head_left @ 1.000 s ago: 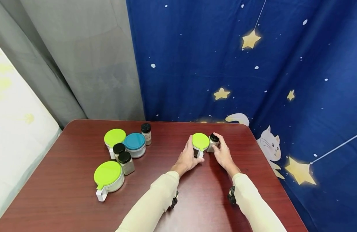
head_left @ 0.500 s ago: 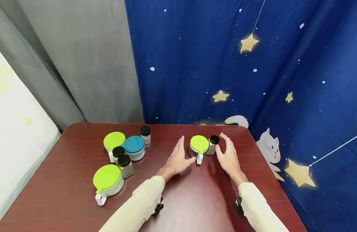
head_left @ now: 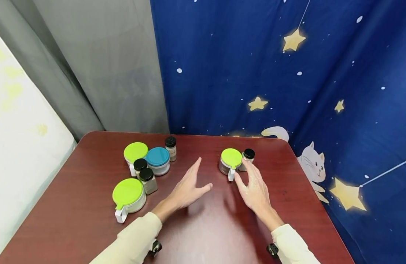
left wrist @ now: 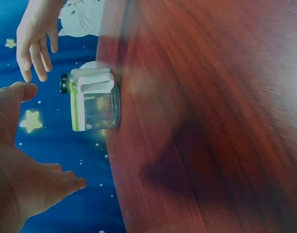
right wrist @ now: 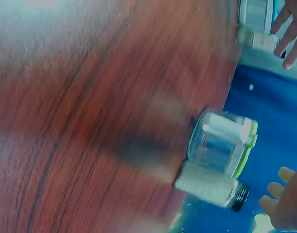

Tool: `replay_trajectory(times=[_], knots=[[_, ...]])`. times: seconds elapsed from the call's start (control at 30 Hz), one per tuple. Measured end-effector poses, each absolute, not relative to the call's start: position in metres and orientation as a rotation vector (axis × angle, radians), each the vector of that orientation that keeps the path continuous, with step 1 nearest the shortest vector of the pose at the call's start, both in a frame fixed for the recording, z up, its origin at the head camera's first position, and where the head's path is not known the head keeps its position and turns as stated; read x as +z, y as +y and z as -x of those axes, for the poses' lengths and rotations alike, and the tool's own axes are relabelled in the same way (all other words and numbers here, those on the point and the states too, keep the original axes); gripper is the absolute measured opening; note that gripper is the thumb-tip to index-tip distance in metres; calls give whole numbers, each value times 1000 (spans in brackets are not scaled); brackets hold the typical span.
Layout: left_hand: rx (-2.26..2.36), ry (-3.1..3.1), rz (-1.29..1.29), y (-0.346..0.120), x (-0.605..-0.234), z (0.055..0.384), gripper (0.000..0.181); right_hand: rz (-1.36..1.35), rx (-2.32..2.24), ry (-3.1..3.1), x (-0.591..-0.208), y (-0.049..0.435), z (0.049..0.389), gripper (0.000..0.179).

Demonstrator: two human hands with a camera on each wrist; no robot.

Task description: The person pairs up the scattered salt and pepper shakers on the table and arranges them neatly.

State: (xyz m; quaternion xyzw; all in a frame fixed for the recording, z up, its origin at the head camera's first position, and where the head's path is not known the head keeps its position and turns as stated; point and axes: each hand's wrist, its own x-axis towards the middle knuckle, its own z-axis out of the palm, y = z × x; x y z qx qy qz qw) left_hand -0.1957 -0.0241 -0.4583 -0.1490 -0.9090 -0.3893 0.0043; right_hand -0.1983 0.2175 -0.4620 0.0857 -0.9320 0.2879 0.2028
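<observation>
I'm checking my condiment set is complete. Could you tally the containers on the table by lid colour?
Green-lidded jars: 3
Black-lidded jars: 4
Blue-lidded jar: 1
Total: 8

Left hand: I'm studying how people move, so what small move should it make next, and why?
Perhaps swing the left hand toward the blue-lidded jar: that hand holds nothing, and the green-lidded jar on the right stands upright, apart from it.
</observation>
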Motion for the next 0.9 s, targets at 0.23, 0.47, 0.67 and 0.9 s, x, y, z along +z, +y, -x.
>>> replay_trajectory(times=[0.23,0.47,0.67,0.9], knots=[[-1171,-2817,488,-40,-454,167,88,-303,766,-2585,-458,208,187,57],[-1110,-2802,452,-54,-455,139,89,-336,769,-2582,-464,193,174,55],[-1074,-2788,396,-77,-452,115,89,-428,811,-2631,-469,169,169,53],[-1037,-2766,393,-100,-447,101,88,-475,929,-2698,-466,143,163,53]])
